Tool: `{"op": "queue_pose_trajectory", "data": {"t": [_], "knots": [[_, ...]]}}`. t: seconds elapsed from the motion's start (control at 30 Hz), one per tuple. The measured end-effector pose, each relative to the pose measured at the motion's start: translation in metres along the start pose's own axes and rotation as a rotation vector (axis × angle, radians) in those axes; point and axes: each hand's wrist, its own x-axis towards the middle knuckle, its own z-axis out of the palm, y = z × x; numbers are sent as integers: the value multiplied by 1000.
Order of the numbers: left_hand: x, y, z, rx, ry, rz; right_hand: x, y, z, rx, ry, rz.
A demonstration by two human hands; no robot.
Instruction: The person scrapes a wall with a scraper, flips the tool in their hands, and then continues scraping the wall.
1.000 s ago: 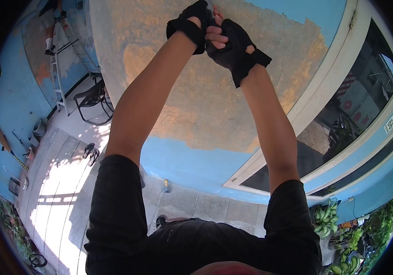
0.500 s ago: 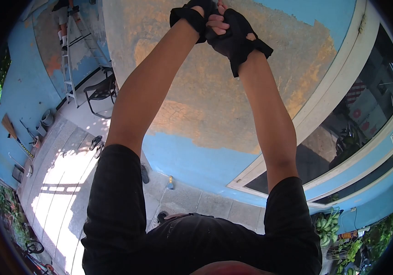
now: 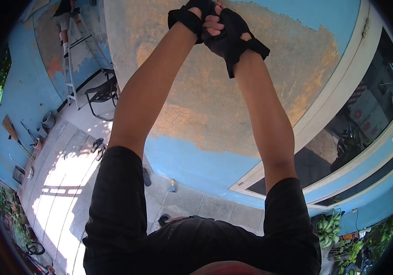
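My right hand (image 3: 224, 34), in a black fingerless glove, is raised at the top of the view with its fingers curled closed. What the fingers wrap round, if anything, is hidden. Right beside it is my left hand (image 3: 199, 7), gloved the same way and partly cut off by the upper edge, so its fingers do not show. Both arms stretch up in front of a wall (image 3: 210, 96), where a large grey and tan bare patch is bordered by light blue paint.
A scraper with a yellow handle (image 3: 172, 185) is on the floor at the wall's base. To the right is a white-framed window (image 3: 338, 137). At left, a person (image 3: 62, 23) stands on a stepladder (image 3: 70, 68) near a black chair (image 3: 102, 94). Sandals (image 3: 98, 146) lie on the paving.
My two hands stay together and have shifted very slightly left in the view. The person at the ladder appears slightly lower in the view.
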Motion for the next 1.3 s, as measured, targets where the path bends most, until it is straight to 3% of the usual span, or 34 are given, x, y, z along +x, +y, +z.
{"op": "queue_pose_trajectory", "data": {"t": [0.23, 0.27, 0.3, 0.33, 0.4, 0.43, 0.57, 0.73, 0.83, 0.97, 1.03, 1.13, 1.3], "knots": [[65, -14, -16, -147, 191, 221, -3, 0, -2, -7, -60, 38], [65, -24, -16, -179, 228, 243, -5, 6, 6, 0, 24, -2], [12, -8, -4, -25, -11, -4, -9, 10, 9, 3, 110, -44], [-11, -10, 8, -31, -12, -13, -13, 8, 3, 5, 121, -45], [-35, -4, 21, -176, -314, -234, -14, -2, -10, -20, 27, -19], [38, -30, 0, 36, 215, 214, -13, -6, -19, -41, 11, 16], [55, -15, 6, -61, 115, 231, 12, -14, -5, -12, -71, 25], [56, -6, -9, -208, -2, 222, -4, -5, -2, -33, 22, 31], [55, 3, -18, -299, -70, 230, 17, -13, -6, -16, -105, 81], [54, -6, -21, -394, -144, 213, 13, 2, 12, 25, 89, 38], [47, -11, -23, 166, 2, 298, 4, 9, -5, 11, -4, -1], [50, -3, -23, -77, -54, 313, 12, 7, 4, 3, -69, -38], [45, -4, -32, -50, -14, 260, 18, 17, 2, 16, -31, -62]]}}
